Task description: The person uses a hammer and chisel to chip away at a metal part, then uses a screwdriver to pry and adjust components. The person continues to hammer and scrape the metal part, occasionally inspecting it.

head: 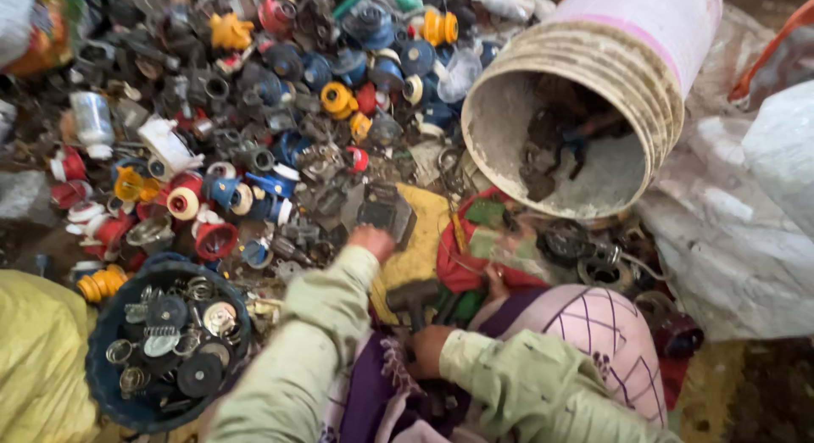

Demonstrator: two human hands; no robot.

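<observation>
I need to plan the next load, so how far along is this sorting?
Done: the dark basket already holds metal discs and springs, and the tipped white bucket holds some dark bits. In hand: the left hand touches a dark part on the ground; the right hand grips a hammer. Left: the large heap of coloured parts.

A scrap-sorting yard: a heap of coloured plastic caps (254,112) and metal parts spreads beside a tipped bucket (593,95) and sacks (746,231).
</observation>
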